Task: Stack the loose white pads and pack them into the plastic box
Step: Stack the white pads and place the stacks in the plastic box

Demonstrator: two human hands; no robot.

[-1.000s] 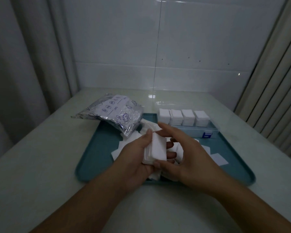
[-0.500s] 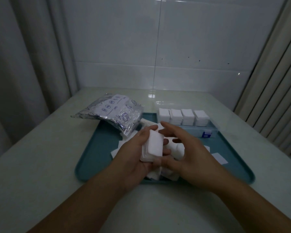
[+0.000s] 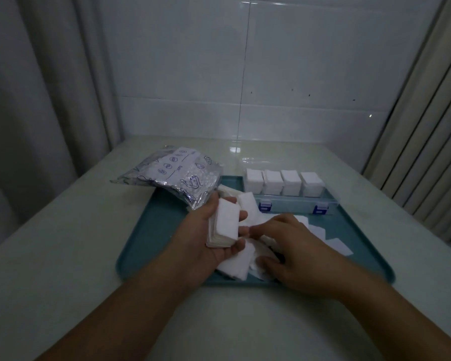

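Head view: the left hand [image 3: 206,230] cradles a squared-up stack of white pads [image 3: 224,222], fingers curled round it, while the right hand [image 3: 292,246] just beside it presses down with bent fingers on the loose pads [image 3: 235,269] strewn over the teal tray [image 3: 146,230]; whether it has pinched one yet I cannot tell. The gathering step looks underway, so next comes lifting a pad onto the stack, then carrying it beyond both hands to the plastic box [image 3: 292,201], where four stacks already sit.

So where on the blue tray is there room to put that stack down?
The bare patch of tray on the left, between the foil bag and the left hand. The far right corner beside the plastic box is also bare. The middle is crowded with loose pads under the right hand.
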